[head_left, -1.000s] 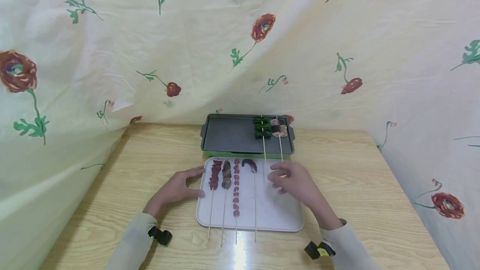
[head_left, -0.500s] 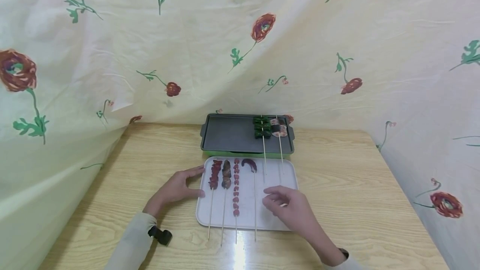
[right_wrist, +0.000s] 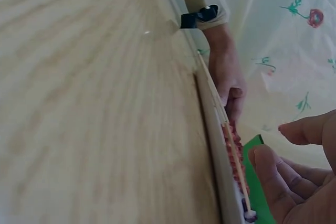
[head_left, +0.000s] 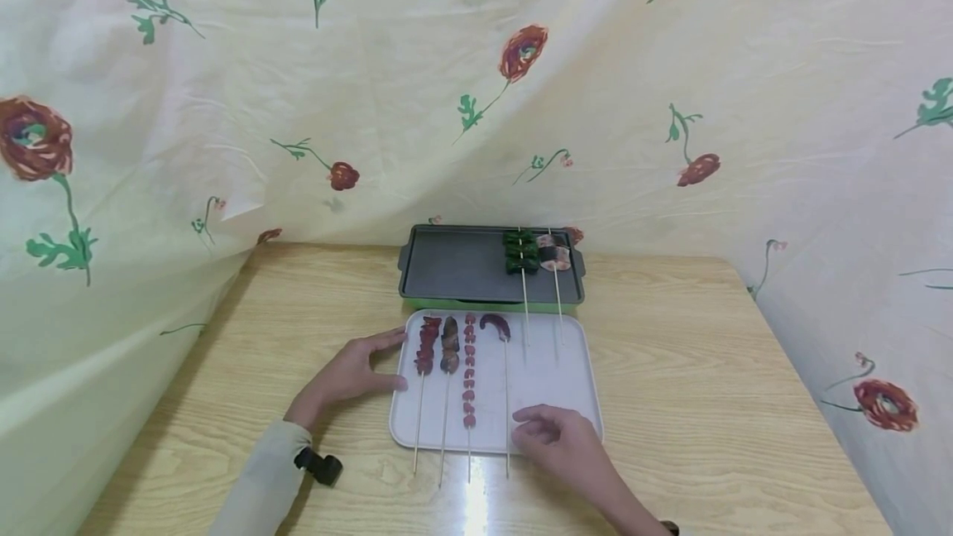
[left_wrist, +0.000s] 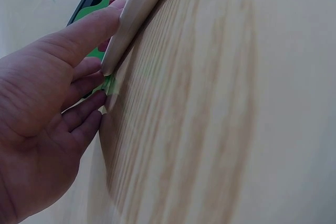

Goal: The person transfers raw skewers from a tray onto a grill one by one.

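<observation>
My left hand (head_left: pixel 357 370) rests against the left rim of a white tray (head_left: pixel 551 370), thumb on the rim and fingers spread along the side. In the left wrist view the thumb of that hand (left_wrist: pixel 58 87) touches the tray's edge. Above the tray's lower right part, my right hand (head_left: pixel 558 445) hovers beside the stick of a skewer with a dark curved piece (head_left: pixel 496 325). A gap shows between thumb and index finger of the right hand (right_wrist: pixel 294 182), with nothing held. Also on the tray lie a red meat skewer (head_left: pixel 427 346), a brownish skewer (head_left: pixel 450 346) and a skewer of small pink pieces (head_left: pixel 469 370).
Behind the tray stands a dark grill pan (head_left: pixel 454 263) with a green base. On its right side lie a green vegetable skewer (head_left: pixel 521 253) and a pale-and-black skewer (head_left: pixel 553 253), sticks reaching over the tray. A floral curtain (head_left: pixel 417 106) hangs behind the wooden table (head_left: pixel 670 337).
My right hand has moved from the pale-and-black skewer's stick toward me and left, down to the curved piece's stick. The left hand stays in place.
</observation>
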